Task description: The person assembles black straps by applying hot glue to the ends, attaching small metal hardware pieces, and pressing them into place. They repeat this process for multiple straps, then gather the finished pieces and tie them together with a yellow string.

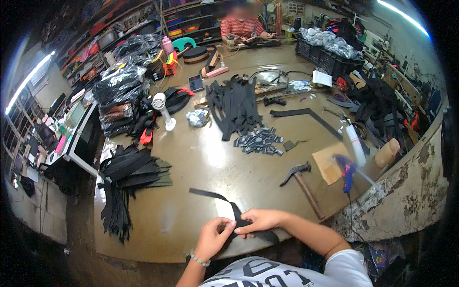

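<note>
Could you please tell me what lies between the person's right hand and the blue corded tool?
In the head view, a brown-handled hammer lies on the table between the right hand and the blue corded tool.

The worker's own body, with the shirt as landmark. The shirt (313,269) is pale, whitish-grey cloth, softly creased, with large dark capital lettering (260,268) set in curving rows across its front and a line of much smaller print beside the large characters. At the shirt's right side, a plain short sleeve (353,266) of the same pale cloth ends on the upper arm; the right forearm (311,232) below is bare. Left of the shirt, the left wrist bears a bracelet (201,261) of small, pale, rounded beads.
</note>
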Tool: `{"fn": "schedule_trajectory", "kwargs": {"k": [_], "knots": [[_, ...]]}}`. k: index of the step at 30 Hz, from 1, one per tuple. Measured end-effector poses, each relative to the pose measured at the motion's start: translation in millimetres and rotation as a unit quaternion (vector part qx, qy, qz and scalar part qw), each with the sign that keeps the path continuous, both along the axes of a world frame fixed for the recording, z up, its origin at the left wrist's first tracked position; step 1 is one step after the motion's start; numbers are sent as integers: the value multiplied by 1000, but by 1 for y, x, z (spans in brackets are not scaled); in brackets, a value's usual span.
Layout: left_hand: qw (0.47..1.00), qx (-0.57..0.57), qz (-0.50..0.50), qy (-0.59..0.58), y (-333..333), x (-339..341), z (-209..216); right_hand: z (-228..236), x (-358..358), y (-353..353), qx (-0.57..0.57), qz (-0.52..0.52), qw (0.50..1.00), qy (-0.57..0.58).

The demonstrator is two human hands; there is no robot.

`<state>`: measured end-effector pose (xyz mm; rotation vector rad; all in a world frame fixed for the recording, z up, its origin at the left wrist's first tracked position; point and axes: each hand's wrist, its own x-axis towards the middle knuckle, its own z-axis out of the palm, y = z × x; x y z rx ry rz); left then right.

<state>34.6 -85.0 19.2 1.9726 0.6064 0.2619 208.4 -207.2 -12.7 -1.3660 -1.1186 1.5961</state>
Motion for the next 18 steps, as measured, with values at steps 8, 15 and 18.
{"fn": "schedule_trajectory", "kwargs": {"k": [8,15,18], "knots": [[999,17,-21,34,-9,6,20,0,-5,-14,39,-14,995,90],[997,38,-17,62,-22,4,38,-16,-7,-11,51,-12,977,205],[995,52,0,85,-29,7,33,-14,-4,-3,94,-146,953,249]]}}
